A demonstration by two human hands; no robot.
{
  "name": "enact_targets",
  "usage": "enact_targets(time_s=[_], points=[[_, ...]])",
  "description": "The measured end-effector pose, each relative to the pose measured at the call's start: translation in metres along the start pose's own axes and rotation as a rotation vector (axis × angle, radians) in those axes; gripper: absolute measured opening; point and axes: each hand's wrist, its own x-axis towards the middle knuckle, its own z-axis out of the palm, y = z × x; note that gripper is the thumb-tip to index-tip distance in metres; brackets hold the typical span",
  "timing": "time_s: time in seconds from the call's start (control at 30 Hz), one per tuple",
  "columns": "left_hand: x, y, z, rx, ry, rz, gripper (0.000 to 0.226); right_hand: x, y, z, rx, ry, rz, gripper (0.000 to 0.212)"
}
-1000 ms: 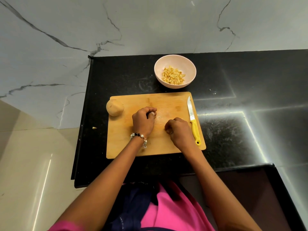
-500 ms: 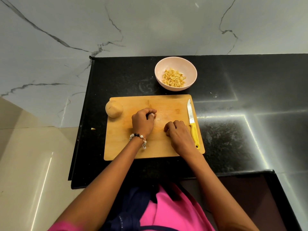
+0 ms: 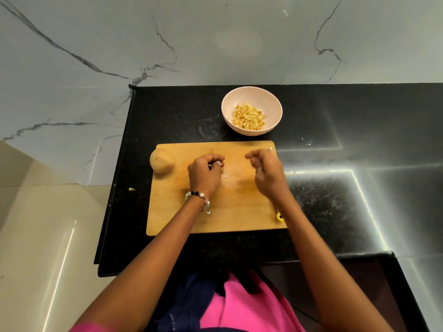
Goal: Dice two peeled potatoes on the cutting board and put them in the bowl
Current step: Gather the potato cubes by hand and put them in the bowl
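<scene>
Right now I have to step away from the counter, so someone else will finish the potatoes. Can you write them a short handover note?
Left hand: on the cutting board, fingers curled; whether it holds scraps cannot be told.
Right hand: raised over the board's right side, motion-blurred, grip unclear.
Knife: on the board's right edge, mostly hidden by the right arm; only the yellow handle end shows.
Done: diced potato sits in the pink bowl beyond the board.
Left: the whole peeled potato at the board's left edge is uncut; dice it and add it to the bowl.
</scene>
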Motion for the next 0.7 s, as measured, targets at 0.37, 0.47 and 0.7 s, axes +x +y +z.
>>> enact_targets(time_s=[0.37,0.47,0.7], points=[[0.019,0.02,-0.007,-0.051,0.005,0.03,0.022,0.121,-0.021,-0.024,-0.221,0.074,0.075,0.015],[0.022,0.021,-0.01,-0.057,0.008,0.027,0.021,0.126,-0.021,-0.02,-0.253,0.244,0.014,0.011],[0.022,0.023,-0.014,-0.068,-0.005,0.034,0.02,0.127,-0.023,-0.015,-0.369,0.107,0.007,0.02]])
